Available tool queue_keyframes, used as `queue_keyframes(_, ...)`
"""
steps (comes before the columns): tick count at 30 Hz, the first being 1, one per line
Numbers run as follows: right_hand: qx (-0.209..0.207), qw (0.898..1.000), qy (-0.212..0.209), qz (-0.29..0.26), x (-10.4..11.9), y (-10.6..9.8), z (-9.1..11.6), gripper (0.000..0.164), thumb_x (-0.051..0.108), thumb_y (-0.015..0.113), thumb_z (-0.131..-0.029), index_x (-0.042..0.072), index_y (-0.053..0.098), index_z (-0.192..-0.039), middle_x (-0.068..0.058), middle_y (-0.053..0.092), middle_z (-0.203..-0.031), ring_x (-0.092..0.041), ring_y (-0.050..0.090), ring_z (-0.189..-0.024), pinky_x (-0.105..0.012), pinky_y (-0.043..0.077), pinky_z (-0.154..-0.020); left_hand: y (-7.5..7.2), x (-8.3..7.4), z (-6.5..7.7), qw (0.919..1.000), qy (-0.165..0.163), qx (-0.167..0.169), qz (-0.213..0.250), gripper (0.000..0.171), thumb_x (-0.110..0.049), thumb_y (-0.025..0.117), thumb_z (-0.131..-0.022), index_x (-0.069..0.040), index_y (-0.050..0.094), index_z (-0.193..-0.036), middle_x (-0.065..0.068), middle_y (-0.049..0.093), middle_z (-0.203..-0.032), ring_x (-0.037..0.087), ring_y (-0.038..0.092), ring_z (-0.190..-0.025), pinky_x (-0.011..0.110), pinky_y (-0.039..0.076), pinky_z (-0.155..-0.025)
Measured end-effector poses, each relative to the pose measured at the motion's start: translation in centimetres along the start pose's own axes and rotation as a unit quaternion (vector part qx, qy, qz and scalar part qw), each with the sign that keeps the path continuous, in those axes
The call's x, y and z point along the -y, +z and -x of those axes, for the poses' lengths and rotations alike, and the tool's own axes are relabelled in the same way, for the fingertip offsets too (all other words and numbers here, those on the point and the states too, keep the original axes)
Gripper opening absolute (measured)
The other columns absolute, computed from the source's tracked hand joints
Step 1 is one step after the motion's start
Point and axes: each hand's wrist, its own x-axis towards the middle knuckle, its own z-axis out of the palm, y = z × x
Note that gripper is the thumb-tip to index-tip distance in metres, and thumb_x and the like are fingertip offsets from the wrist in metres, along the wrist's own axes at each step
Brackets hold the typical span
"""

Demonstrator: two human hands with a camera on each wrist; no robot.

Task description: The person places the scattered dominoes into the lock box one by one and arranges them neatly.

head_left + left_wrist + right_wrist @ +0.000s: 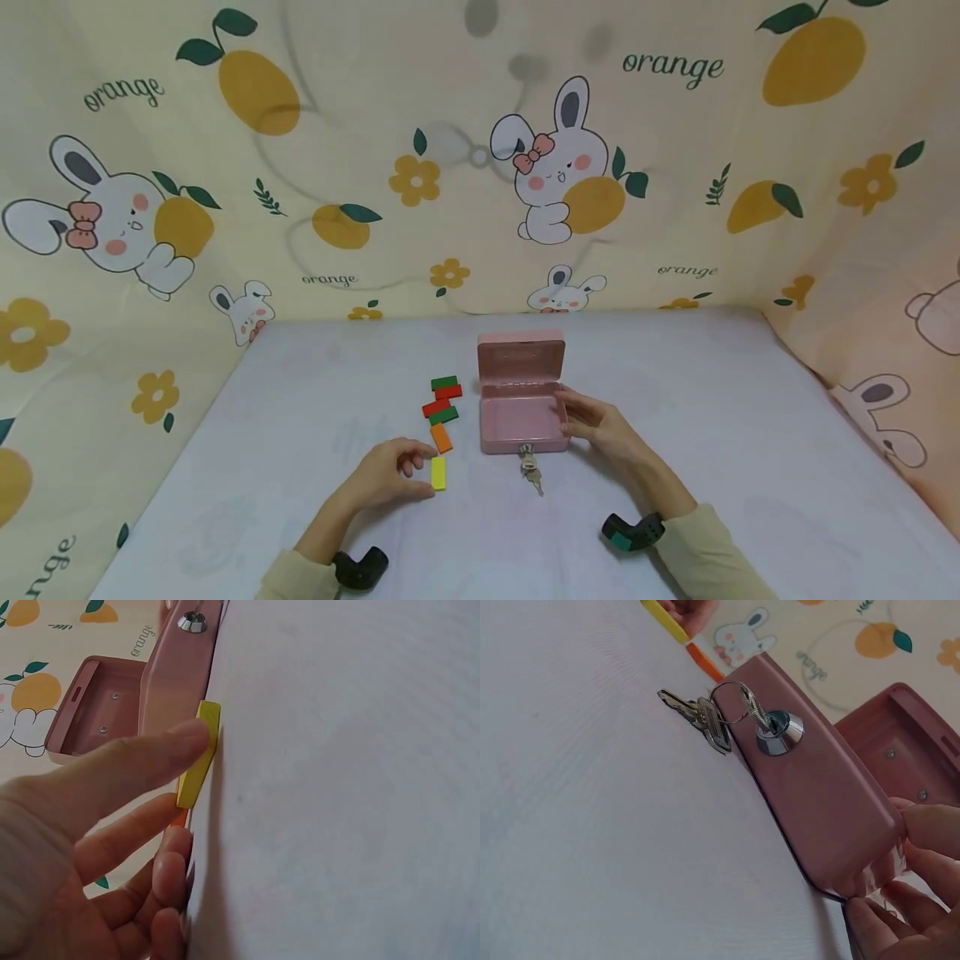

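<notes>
My left hand (390, 475) pinches a yellow block (438, 473) between thumb and index finger, low on the white tabletop. In the left wrist view the yellow block (199, 757) stands out beyond the thumb tip. A pink metal cash box (523, 425) stands to its right with the lid (521, 358) raised and nothing visible in it. My right hand (607, 429) holds the box by its right side, fingers at the rim. From the front lock (780, 733) hang keys (701, 720) on a ring, one key in the lock.
Beyond the yellow block, a staggered line of flat blocks runs away from me: an orange block (441, 438), green blocks (443, 415) and red blocks (448, 392). A cloth printed with rabbits and oranges (420, 108) forms walls behind and beside the white tabletop (300, 400).
</notes>
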Motion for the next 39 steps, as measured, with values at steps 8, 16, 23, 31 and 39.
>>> queue_keyframes(8,-0.002,0.998,0.053,-0.028,-0.2,0.2,-0.1,0.062,0.014,0.062,-0.092,0.002,0.035,-0.147,-0.021,0.029,-0.157,-0.042,0.026,-0.146,-0.055,0.021,-0.117,-0.1,-0.4,0.1,0.9999,-0.01,-0.001,0.01,0.043,-0.017,0.083,-0.073,-0.005,0.067,-0.11,0.004,0.057,-0.086,0.013,0.047,-0.075,0.017,0.038,-0.063)
queue_keyframes(16,-0.002,0.998,0.052,-0.038,-0.3,0.1,-0.3,0.063,0.012,0.064,-0.091,0.002,0.036,-0.146,-0.022,0.033,-0.154,-0.043,0.031,-0.144,-0.05,0.03,-0.114,0.1,-0.2,0.0,0.9999,-0.005,-0.01,-0.008,0.04,-0.019,0.082,-0.074,-0.007,0.067,-0.109,0.003,0.057,-0.086,0.011,0.047,-0.075,0.016,0.038,-0.063)
queue_keyframes(23,-0.002,0.998,0.047,-0.038,-0.3,0.1,-0.2,0.065,0.013,0.064,-0.091,0.003,0.034,-0.148,-0.023,0.031,-0.155,-0.043,0.029,-0.145,-0.044,0.033,-0.113,-0.1,0.0,-0.1,0.9999,0.001,-0.008,0.013,0.041,-0.021,0.08,-0.076,-0.006,0.066,-0.112,0.004,0.058,-0.089,0.011,0.05,-0.077,0.016,0.041,-0.064)
queue_keyframes(31,-0.012,1.0,0.013,-0.026,-0.1,0.0,-0.2,0.067,0.01,0.068,-0.088,-0.005,0.035,-0.144,-0.03,0.034,-0.151,-0.047,0.033,-0.141,-0.03,0.038,-0.108,-0.3,-0.6,-0.8,0.9989,0.029,-0.023,0.028,0.044,-0.019,0.08,-0.077,-0.003,0.063,-0.114,0.009,0.06,-0.089,0.012,0.053,-0.076,0.015,0.044,-0.065)
queue_keyframes(39,-0.015,0.999,0.027,-0.034,-0.6,0.0,-0.4,0.07,0.012,0.071,-0.086,-0.003,0.037,-0.144,-0.028,0.035,-0.151,-0.044,0.033,-0.142,-0.027,0.038,-0.108,-0.3,-1.5,-1.7,0.9976,0.056,-0.032,0.026,0.044,-0.019,0.081,-0.076,-0.003,0.065,-0.114,0.013,0.06,-0.086,0.016,0.053,-0.077,0.015,0.043,-0.063)
